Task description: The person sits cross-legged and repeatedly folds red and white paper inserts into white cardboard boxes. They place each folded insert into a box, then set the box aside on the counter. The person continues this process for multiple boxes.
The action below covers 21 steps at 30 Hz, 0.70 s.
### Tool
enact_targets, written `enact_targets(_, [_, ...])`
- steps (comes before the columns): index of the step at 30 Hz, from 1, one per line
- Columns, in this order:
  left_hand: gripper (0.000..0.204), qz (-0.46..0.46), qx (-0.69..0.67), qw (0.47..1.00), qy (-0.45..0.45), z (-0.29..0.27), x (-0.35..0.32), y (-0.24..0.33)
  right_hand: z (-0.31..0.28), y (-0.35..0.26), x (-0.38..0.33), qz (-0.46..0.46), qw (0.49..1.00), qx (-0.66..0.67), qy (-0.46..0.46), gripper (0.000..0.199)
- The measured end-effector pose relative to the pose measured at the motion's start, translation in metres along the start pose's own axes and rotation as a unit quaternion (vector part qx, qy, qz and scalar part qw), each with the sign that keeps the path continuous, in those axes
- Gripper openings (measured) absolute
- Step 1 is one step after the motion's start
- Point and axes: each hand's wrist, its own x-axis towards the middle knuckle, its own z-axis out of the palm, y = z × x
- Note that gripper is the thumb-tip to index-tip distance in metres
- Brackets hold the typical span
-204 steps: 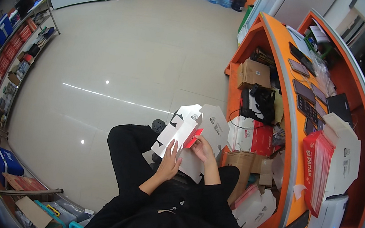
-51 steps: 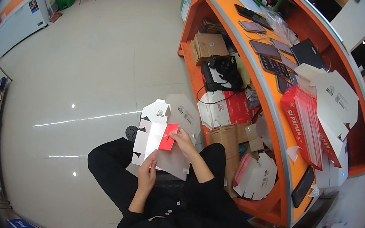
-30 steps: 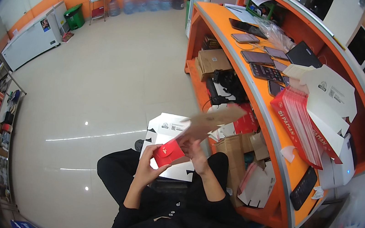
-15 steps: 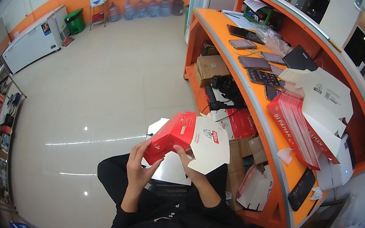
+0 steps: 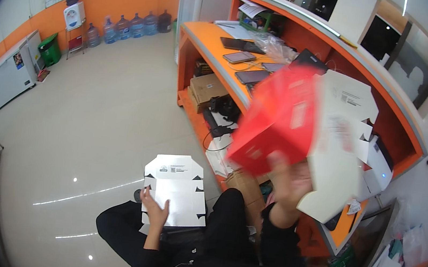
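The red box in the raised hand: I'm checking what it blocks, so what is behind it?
Behind the red box, held up by the right hand, lies the orange counter; tablets show beside it. Whatever sits directly behind the box is covered.

Bright, even indoor light glares off the floor (image 5: 89, 133); the raised red box (image 5: 277, 123) seems motion-blurred, edges fisheye-bent.

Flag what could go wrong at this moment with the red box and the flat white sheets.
The right hand alone lifts the red box with its white flaps open; the blur suggests a fast swing, so it could slip or clip the crowded orange counter. The left hand only rests on the flat white cardboard sheet on the lap, so it might slide to the floor.
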Motion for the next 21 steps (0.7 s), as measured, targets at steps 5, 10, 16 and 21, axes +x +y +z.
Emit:
enact_targets(5, [0.1, -0.203, 0.157, 0.963, -0.082, 0.014, -0.025, -0.058, -0.075, 0.026, 0.09, -0.152, 0.768, -0.617, 0.078, 0.027])
enact_targets(10, [0.094, -0.233, 0.189, 0.939, -0.166, 0.041, -0.037, -0.087, -0.115, 0.164, 0.136, 0.218, 0.757, -0.613, 0.063, 0.025])
enact_targets(16, [0.089, -0.204, 0.212, 0.95, -0.108, 0.04, -0.046, -0.087, -0.077, 0.197, 0.116, 0.346, 0.781, -0.512, -0.09, 0.046])
enact_targets(21, [0.064, -0.063, 0.181, 0.98, -0.053, 0.038, -0.04, -0.075, -0.06, 0.17, 0.096, 0.211, 0.802, -0.559, 0.027, 0.039])
